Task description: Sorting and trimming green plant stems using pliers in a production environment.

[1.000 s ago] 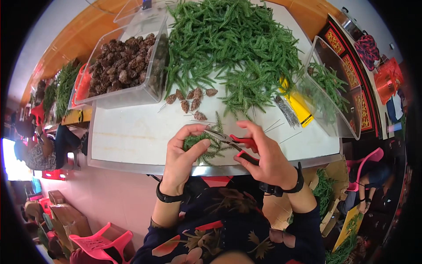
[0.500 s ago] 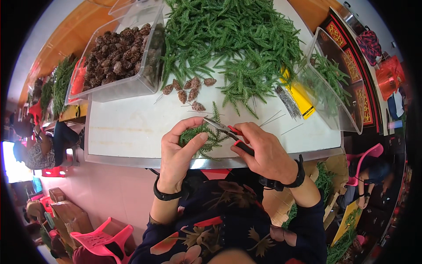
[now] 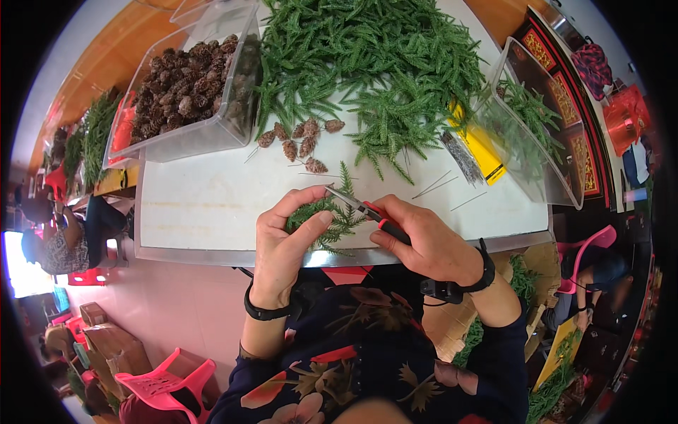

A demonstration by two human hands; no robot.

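My left hand [image 3: 286, 237] is closed round a green artificial pine sprig [image 3: 332, 222], held over the table's near edge. In my right hand [image 3: 424, 237] is a pair of pliers [image 3: 385, 221] with red and black handles. Its jaws reach across the sprig to my left fingertips, and what lies between them is too small to make out. Beyond my hands several small brown pine cones [image 3: 307, 146] lie on the white table [image 3: 212, 205]. Thin wires [image 3: 434, 185] are scattered to the right, near a bundle of dark wires [image 3: 462, 159] on yellow packaging [image 3: 487, 159].
A clear plastic box [image 3: 212, 141] full of pine cones [image 3: 187, 88] stands at the far left. A large heap of green sprigs [image 3: 374, 56] covers the far middle. Another clear bin [image 3: 537, 162] leans at the right. Pink chairs [image 3: 166, 385] and other people are farther off.
The pliers' handles have come together in my right hand. My left hand still holds the sprig in nearly the same place.
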